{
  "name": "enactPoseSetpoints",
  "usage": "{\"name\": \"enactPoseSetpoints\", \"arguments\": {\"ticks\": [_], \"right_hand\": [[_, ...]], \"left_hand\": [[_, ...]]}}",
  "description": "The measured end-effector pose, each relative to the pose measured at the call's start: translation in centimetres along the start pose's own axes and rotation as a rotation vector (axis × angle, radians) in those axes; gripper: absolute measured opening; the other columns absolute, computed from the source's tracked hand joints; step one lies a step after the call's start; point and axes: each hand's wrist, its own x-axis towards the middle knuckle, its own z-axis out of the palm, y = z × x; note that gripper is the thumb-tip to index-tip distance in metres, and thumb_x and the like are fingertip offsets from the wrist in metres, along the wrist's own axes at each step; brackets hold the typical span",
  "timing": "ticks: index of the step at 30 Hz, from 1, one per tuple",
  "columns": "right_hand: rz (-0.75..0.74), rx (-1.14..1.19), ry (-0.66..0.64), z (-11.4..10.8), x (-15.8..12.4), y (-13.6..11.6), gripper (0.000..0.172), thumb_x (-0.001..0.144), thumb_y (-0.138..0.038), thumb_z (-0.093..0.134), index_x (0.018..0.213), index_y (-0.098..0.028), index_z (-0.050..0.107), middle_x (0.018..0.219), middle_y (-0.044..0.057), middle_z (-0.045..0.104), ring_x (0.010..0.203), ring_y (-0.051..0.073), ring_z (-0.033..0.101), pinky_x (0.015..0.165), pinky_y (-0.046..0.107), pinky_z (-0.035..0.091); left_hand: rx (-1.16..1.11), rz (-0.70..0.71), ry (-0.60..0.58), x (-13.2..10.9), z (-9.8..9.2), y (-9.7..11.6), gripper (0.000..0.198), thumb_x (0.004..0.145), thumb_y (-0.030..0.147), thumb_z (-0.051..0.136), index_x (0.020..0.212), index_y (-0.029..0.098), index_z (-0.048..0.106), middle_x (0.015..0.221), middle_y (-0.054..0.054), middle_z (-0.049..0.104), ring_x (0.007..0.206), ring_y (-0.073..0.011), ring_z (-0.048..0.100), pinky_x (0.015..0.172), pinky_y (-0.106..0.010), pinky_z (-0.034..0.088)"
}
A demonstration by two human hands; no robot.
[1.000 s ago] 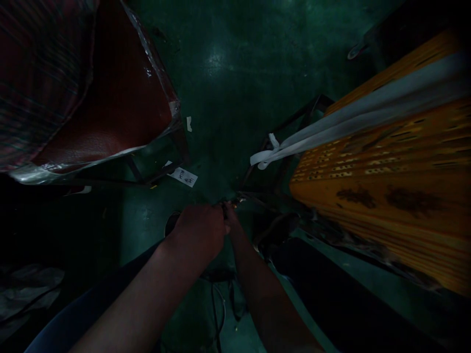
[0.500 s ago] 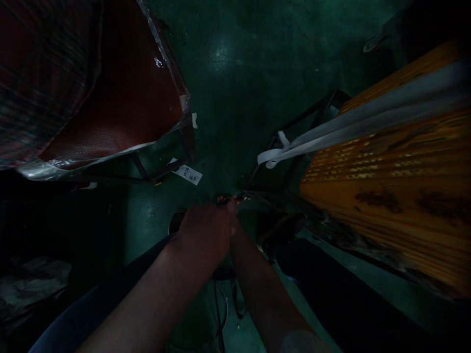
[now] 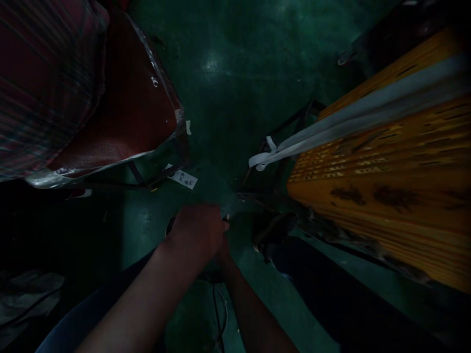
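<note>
My left hand [image 3: 197, 231] is curled closed low over the dark green floor [image 3: 228, 83], back of the hand towards me. A small object with a pale tip [image 3: 225, 221] pokes out at its right edge; the dim light keeps me from naming it. My right hand is hidden under the left hand, and only its forearm [image 3: 253, 314] shows, running in from below. Thin dark wires [image 3: 218, 314] lie beneath my arms.
A red seat wrapped in clear plastic [image 3: 121, 122] on a dark metal frame stands at left, a paper label [image 3: 183, 179] on the floor beside it. A perforated orange crate [image 3: 386, 166] with a white strap [image 3: 312, 139] fills the right. My dark shoe [image 3: 274, 235] rests by the crate.
Both hands have drawn back a little towards me. The right hand's fingers, visible beside the left hand before, are now covered by it. The small reddish bits at the fingertips no longer show.
</note>
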Motion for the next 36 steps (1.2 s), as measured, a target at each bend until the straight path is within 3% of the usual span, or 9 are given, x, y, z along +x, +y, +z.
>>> {"name": "enactPoseSetpoints", "arguments": {"ticks": [2,7,11,14,19,22,25,30,36], "right_hand": [[-0.034,-0.092,-0.063,-0.5,-1.4,-0.2,0.04,0.103,-0.051,0.069,0.084,-0.016,0.065,0.075,0.011,0.066,0.064,0.02,0.059,0.062,0.033,0.044],[-0.181,-0.349,-0.363,-2.6,-4.1,-3.7,0.077,0.095,-0.094,0.064,0.088,-0.017,0.066,0.079,0.012,0.071,0.071,0.024,0.069,0.071,0.035,0.051],[-0.355,-0.556,-0.609,-5.1,-6.1,-9.1,0.08,0.099,-0.095,0.061,0.1,-0.015,0.074,0.098,0.012,0.076,0.09,0.023,0.071,0.084,0.033,0.052],[-0.393,-0.757,-0.634,-6.8,-7.5,-13.0,0.086,0.097,-0.096,0.061,0.109,-0.013,0.075,0.097,0.008,0.067,0.087,0.017,0.059,0.076,0.028,0.043],[-0.349,-0.83,-0.805,-8.7,-9.8,-16.9,0.084,0.1,-0.091,0.066,0.122,-0.01,0.072,0.096,0.003,0.06,0.084,0.012,0.051,0.074,0.024,0.04],[-0.312,-0.727,-0.906,-9.3,-10.8,-16.8,0.077,0.105,-0.083,0.068,0.129,-0.01,0.074,0.098,0.005,0.068,0.088,0.014,0.06,0.079,0.025,0.046],[-0.278,-0.575,-0.904,-9.8,-11.2,-15.6,0.075,0.106,-0.08,0.07,0.137,-0.011,0.074,0.119,0.01,0.076,0.101,0.018,0.068,0.092,0.028,0.054],[-0.249,-0.518,-0.913,-10.7,-11.2,-14.7,0.072,0.108,-0.074,0.071,0.148,-0.014,0.073,0.123,0.01,0.077,0.102,0.017,0.069,0.093,0.027,0.055],[-0.195,-0.497,-0.894,-12.3,-8.9,-13.5,0.067,0.109,-0.072,0.071,0.14,-0.014,0.073,0.124,0.012,0.078,0.106,0.02,0.075,0.097,0.031,0.061]], "left_hand": [[0.0,-0.026,0.022,-0.1,0.1,-0.6,0.032,0.122,0.037,0.064,0.133,0.009,0.075,0.128,-0.019,0.079,0.122,-0.0442,0.078,0.1,-0.06,0.065],[-0.037,-0.053,0.078,0.0,-0.1,-1.9,0.034,0.12,0.038,0.068,0.133,0.007,0.074,0.134,-0.021,0.077,0.126,-0.044,0.076,0.102,-0.054,0.064],[-0.145,0.045,0.035,0.3,-0.4,-2.3,0.044,0.105,0.031,0.09,0.14,0.012,0.075,0.145,-0.019,0.075,0.137,-0.0374,0.072,0.111,-0.043,0.058],[-0.151,0.071,-0.014,0.7,-0.2,-2.6,0.05,0.092,0.023,0.101,0.137,0.015,0.08,0.141,-0.017,0.078,0.133,-0.0347,0.074,0.106,-0.037,0.057],[-0.345,0.292,0.035,2.5,1.0,-2.5,0.008,0.097,0.01,0.087,0.104,0.014,0.089,0.103,-0.007,0.085,0.097,-0.0228,0.079,0.079,-0.03,0.052],[-0.4,0.354,0.035,3.5,1.4,-2.3,0.009,0.095,0.004,0.085,0.095,0.013,0.088,0.091,-0.004,0.083,0.085,-0.0192,0.076,0.073,-0.03,0.048],[-0.409,0.403,-0.015,4.0,1.5,-2.1,0.013,0.093,0.002,0.087,0.099,0.014,0.089,0.092,-0.002,0.083,0.083,-0.0181,0.075,0.071,-0.029,0.047],[-0.393,0.487,0.131,4.3,1.6,-1.9,0.031,0.089,-0.011,0.069,0.092,0.014,0.087,0.09,-0.001,0.082,0.083,-0.0156,0.076,0.077,-0.027,0.049],[-0.211,0.291,0.026,4.1,1.6,-1.5,0.024,0.093,-0.005,0.066,0.088,0.014,0.081,0.092,-0.007,0.081,0.087,-0.0211,0.076,0.074,-0.031,0.049]]}}
